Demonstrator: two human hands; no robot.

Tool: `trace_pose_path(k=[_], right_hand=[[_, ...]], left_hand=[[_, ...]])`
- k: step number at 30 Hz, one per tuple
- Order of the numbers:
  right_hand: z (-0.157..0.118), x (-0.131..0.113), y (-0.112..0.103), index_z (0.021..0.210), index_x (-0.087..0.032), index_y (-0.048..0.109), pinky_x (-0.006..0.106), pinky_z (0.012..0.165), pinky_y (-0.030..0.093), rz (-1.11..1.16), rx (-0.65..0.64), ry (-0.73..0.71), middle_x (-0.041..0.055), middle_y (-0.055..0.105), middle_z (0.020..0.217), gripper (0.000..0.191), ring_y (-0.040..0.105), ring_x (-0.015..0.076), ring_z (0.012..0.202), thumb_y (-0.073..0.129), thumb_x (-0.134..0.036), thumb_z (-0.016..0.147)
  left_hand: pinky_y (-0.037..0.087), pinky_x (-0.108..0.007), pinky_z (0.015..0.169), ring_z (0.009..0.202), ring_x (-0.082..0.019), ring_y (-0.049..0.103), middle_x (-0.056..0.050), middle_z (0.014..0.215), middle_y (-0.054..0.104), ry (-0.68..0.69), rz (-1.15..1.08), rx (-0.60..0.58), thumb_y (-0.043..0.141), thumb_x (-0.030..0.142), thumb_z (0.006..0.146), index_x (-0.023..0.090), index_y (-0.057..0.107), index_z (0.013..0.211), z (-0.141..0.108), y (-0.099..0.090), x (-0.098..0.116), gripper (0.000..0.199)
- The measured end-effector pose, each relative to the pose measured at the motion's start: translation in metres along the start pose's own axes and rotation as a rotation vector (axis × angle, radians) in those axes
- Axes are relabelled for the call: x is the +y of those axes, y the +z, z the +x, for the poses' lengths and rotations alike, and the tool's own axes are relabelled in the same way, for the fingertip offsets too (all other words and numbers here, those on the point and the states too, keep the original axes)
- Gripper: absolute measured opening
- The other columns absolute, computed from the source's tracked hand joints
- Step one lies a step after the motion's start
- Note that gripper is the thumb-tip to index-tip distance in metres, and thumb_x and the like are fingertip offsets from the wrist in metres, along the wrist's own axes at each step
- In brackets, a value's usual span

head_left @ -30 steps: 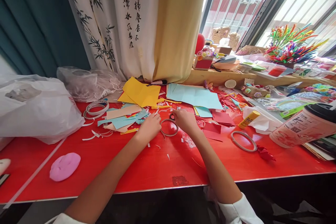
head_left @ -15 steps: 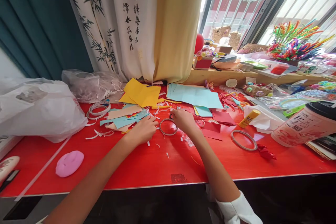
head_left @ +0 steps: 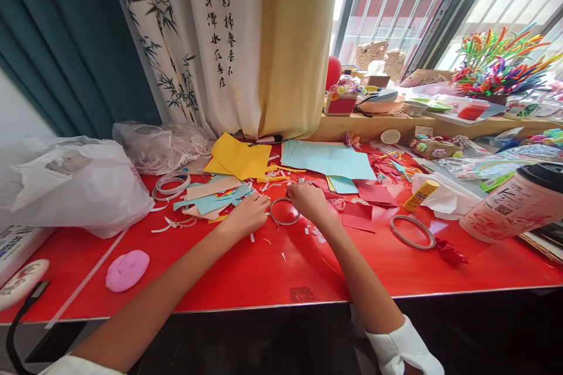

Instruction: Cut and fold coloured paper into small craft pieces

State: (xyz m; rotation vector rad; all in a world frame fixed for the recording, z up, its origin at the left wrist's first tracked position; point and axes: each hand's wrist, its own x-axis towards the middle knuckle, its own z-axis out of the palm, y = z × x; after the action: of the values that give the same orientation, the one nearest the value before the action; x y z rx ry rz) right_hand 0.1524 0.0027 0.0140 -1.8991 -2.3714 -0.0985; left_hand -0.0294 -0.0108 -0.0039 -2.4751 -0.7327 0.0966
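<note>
My left hand rests low over the red table, its fingers drawn together beside a narrow tape ring. What it pinches, if anything, is too small to make out. Fingers curled, my right hand is at the ring's upper right edge. A small dark bit shows at its fingertips, but its kind is hidden. The ring lies between both hands. Left and behind my left hand is a heap of paper strips in light blue and peach. White paper scraps lie scattered around.
Yellow sheets and light blue sheets lie at the back. Another tape ring, a glue stick and a pink cup stand or lie right. A white plastic bag and pink clay are left.
The whole view has shifted slightly to the right and shows more at the left edge. My left hand's fingertips look slightly closer to the tape ring; my right hand stays by it.
</note>
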Motion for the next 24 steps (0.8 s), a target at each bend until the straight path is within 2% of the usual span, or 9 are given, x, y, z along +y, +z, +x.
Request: trace_pose_path(k=[4,10,16,18,21,24], right_hand=[[-0.001,-0.003,0.001,0.09,-0.018,0.06,0.027,0.065,0.04,-0.004,-0.017,-0.007,0.0097,0.065,0.088,0.031,0.061,0.0218,0.082,0.03,-0.022,0.089],[0.002,-0.003,0.005,0.086,-0.018,0.061,0.026,0.063,0.039,-0.008,-0.039,-0.008,0.0089,0.065,0.086,0.033,0.061,0.0209,0.081,0.029,-0.022,0.089],[0.003,0.0,0.004,0.087,-0.019,0.062,0.026,0.064,0.039,0.003,-0.05,0.004,0.0085,0.065,0.086,0.033,0.061,0.0214,0.083,0.029,-0.023,0.089],[0.003,-0.001,0.003,0.089,-0.018,0.062,0.027,0.065,0.039,0.014,-0.053,0.007,0.0094,0.065,0.086,0.035,0.06,0.0221,0.084,0.027,-0.023,0.09],[0.001,-0.002,-0.001,0.092,-0.017,0.062,0.028,0.066,0.039,0.039,-0.071,-0.006,0.0104,0.064,0.09,0.036,0.059,0.0228,0.087,0.027,-0.023,0.09],[-0.005,-0.003,-0.006,0.092,-0.02,0.064,0.026,0.065,0.039,0.083,-0.123,-0.073,0.0078,0.065,0.094,0.029,0.059,0.0206,0.085,0.037,-0.03,0.087]], left_hand=[[0.033,-0.035,0.077,0.096,-0.023,0.05,-0.011,0.093,0.06,-0.065,0.03,0.015,0.041,0.006,0.083,0.011,0.065,0.08,-0.008,0.002,0.0,0.025],[0.033,-0.035,0.079,0.101,-0.023,0.049,-0.01,0.105,0.059,-0.147,-0.002,0.007,0.039,0.008,0.084,0.012,0.06,0.102,-0.024,0.002,-0.002,0.028],[0.031,-0.035,0.079,0.1,-0.023,0.049,-0.009,0.094,0.06,-0.09,-0.089,0.02,0.043,0.01,0.083,0.014,0.064,0.082,-0.036,-0.006,0.002,0.022],[0.031,-0.035,0.078,0.098,-0.022,0.049,-0.008,0.095,0.06,-0.093,-0.139,0.011,0.044,0.012,0.083,0.016,0.064,0.082,-0.038,-0.01,-0.002,0.021],[0.031,-0.035,0.079,0.101,-0.023,0.049,-0.008,0.107,0.059,-0.218,-0.173,0.052,0.045,0.018,0.084,0.018,0.061,0.095,-0.038,-0.016,-0.016,0.02],[0.033,-0.034,0.076,0.094,-0.023,0.052,-0.01,0.094,0.063,-0.398,-0.189,0.113,0.037,0.03,0.088,0.015,0.061,0.087,-0.031,-0.024,-0.032,0.028]])
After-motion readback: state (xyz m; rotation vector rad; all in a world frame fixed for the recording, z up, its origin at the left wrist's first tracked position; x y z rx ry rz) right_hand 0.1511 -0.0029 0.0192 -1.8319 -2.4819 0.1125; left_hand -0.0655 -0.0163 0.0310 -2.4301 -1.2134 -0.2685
